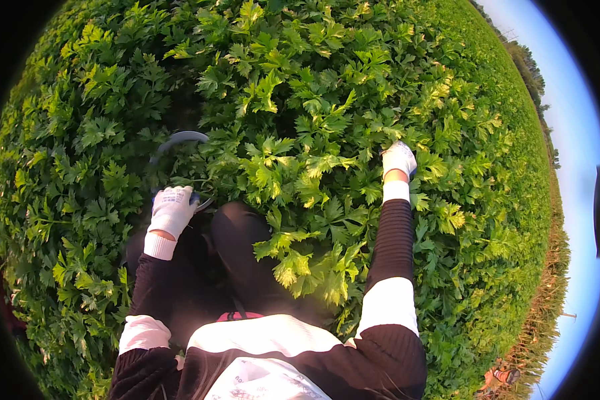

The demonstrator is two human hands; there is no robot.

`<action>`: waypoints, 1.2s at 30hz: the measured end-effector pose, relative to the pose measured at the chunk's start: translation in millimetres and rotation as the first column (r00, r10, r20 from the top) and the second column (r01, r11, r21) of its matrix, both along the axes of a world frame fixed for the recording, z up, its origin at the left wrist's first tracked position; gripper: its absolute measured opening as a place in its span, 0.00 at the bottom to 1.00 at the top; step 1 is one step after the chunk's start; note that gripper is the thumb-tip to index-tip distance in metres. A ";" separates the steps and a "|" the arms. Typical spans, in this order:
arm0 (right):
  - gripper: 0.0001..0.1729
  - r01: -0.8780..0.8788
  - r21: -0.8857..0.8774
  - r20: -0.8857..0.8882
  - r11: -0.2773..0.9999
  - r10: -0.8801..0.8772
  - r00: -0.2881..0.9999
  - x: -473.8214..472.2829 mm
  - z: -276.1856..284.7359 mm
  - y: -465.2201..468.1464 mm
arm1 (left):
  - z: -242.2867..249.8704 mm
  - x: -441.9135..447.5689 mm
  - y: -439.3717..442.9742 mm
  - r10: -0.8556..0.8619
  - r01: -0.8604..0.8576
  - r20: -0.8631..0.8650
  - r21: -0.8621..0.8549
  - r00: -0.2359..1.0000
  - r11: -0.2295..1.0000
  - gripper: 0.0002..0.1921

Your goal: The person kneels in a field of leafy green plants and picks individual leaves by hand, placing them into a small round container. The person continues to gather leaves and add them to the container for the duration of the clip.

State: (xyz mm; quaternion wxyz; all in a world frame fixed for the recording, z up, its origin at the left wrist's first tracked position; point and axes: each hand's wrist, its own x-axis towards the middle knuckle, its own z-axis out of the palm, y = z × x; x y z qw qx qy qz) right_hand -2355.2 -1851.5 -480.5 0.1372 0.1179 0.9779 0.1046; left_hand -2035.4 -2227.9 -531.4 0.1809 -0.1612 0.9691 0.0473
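Observation:
My left hand (pixel 172 207), in a white knit glove with blue on the palm side, is curled over a curved grey band (pixel 182 136) beside my knees. One arc of the band shows above the hand and a short piece beside it; leaves hide the rest. Farther right, my right hand (pixel 399 157), gloved alike, reaches out with its fingers curled among the leaves of celery-like plants (pixel 325 165). Foliage and the glove hide its fingertips, so I cannot tell whether it grips a stem.
Dense leafy plants (pixel 480 200) surround me on all sides. My dark-clad knee (pixel 240 230) presses among them. At the right edge run a strip of dry, straw-coloured vegetation (pixel 550 285) and trees (pixel 527 70). A person's shod foot (pixel 507 376) shows at lower right.

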 end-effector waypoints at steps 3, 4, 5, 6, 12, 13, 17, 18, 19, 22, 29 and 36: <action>0.13 -0.078 0.098 -0.083 0.992 0.086 0.993 -2.5 -24.5 8.0 | 18.2 -2.8 -20.1 0.052 -0.051 -0.177 0.009 0.983 0.999 0.16; 0.13 -0.056 0.073 -0.084 0.996 0.062 0.995 -1.6 -25.6 10.3 | 11.2 -3.6 -28.4 0.067 -0.067 -0.239 0.009 0.969 0.998 0.16; 0.16 0.009 0.015 -0.036 1.000 -0.008 0.999 -2.0 -24.3 15.1 | 3.1 -4.2 -37.1 0.080 -0.080 -0.300 0.011 0.951 0.997 0.17; 0.18 0.002 -0.051 -0.085 0.999 -0.006 0.996 2.5 -24.4 25.3 | -0.3 -9.4 -39.7 0.149 -0.134 -0.256 0.074 0.955 0.988 0.18; 0.22 -0.043 -0.131 -0.202 0.990 0.015 0.979 36.3 -30.1 66.4 | -14.3 -24.1 -43.6 0.245 -0.213 -0.170 0.187 0.954 0.959 0.21; 0.22 -0.067 -0.114 -0.213 0.991 0.041 0.976 42.3 -31.2 67.9 | -12.6 -25.9 -44.6 0.250 -0.210 -0.197 0.204 0.948 0.956 0.21; 0.17 -0.088 -0.267 -0.403 0.960 -0.028 0.915 63.8 -40.5 71.7 | -12.0 -29.0 -56.6 0.406 -0.261 -0.360 0.388 0.840 0.884 0.20; 0.15 -0.085 -0.393 -0.439 0.916 -0.106 0.892 70.1 -41.1 72.8 | -12.1 -31.4 -58.3 0.511 -0.210 -0.469 0.554 0.720 0.805 0.19; 0.14 -0.090 -0.512 -0.463 0.854 -0.186 0.867 75.3 -42.6 73.0 | -10.0 -32.9 -58.8 0.661 -0.248 -0.444 0.684 0.605 0.686 0.17; 0.11 -0.164 -0.538 -0.597 0.827 -0.236 0.767 84.0 -63.5 86.3 | -12.8 -42.8 -72.1 0.939 0.222 -0.193 0.966 0.283 0.132 0.15; 0.11 -0.412 -0.812 -0.583 0.412 -0.558 0.590 73.3 -17.8 93.8 | -12.8 -58.5 -83.7 0.909 0.580 0.366 0.703 0.200 -0.411 0.24; 0.16 -0.060 -0.928 -0.211 -0.367 0.388 0.897 183.5 92.1 -117.9 | -15.4 -38.5 -131.6 0.907 0.701 0.371 0.592 0.201 -0.398 0.25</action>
